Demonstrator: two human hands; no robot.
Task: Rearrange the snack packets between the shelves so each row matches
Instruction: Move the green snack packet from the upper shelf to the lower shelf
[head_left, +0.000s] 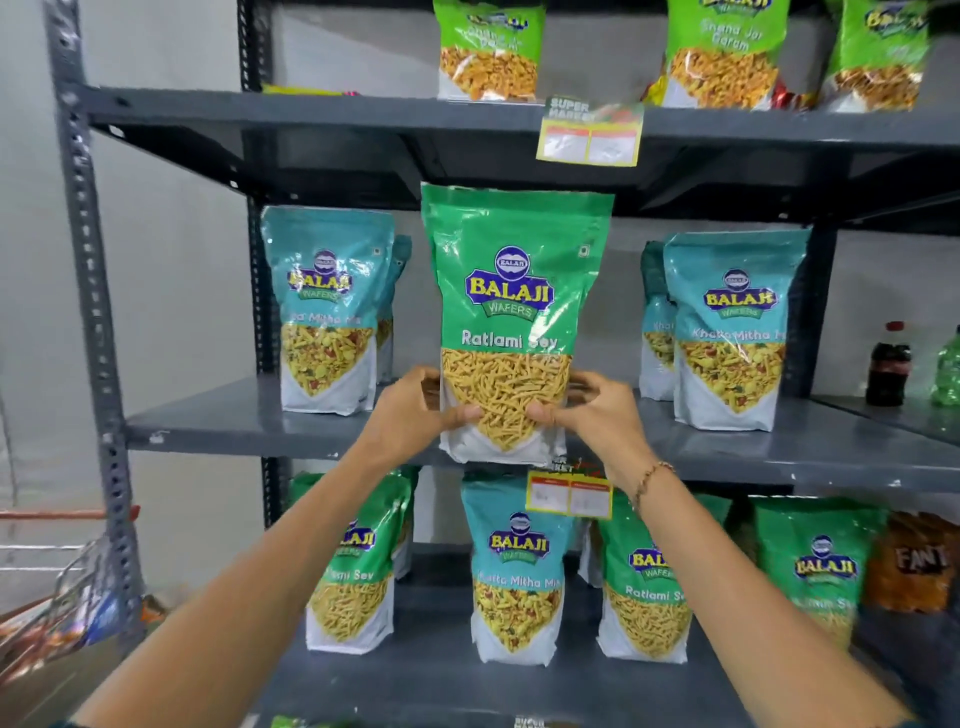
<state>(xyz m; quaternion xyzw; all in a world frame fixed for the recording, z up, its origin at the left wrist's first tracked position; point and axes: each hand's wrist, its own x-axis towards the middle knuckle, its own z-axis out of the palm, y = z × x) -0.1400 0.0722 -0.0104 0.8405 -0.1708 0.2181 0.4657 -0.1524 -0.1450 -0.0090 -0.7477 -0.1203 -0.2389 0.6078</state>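
Green Ratlami Sev packet (511, 322) is upright at the front edge of the middle shelf (218, 423), centre of the row, its base at the shelf lip. Both hands grip its lower part: left hand (415, 410) on the left edge, right hand (597, 410) on the right edge, thumbs pressed on the front over the clear window, other fingers wrapped behind. A bracelet (652, 480) sits on the right wrist.

Same shelf, left: teal Khatta Mitha packet (327, 312) stands upright, another partly hidden behind it. Same shelf, right: teal packet (732, 332) upright with another behind it to its left. The held packet stands between the two teal groups, apart from both.

Lower shelf (441, 675), left to right: green Sev packet (358, 566), teal Khatta Mitha Mix packet (517, 577), green Sev packet (649, 587), green packet (815, 566) with blurred label. An orange bottle (909, 566) stands at the far right.

Top shelf (311, 106): three light-green packets, at centre (488, 52), right (724, 52) and far right (878, 57); labels mostly blurred.

Yellow price tags hang from the top shelf edge (589, 132) and the middle shelf edge (569, 493).

Far right, beyond the rack post: a dark cola bottle (889, 366) and a green bottle (948, 371)
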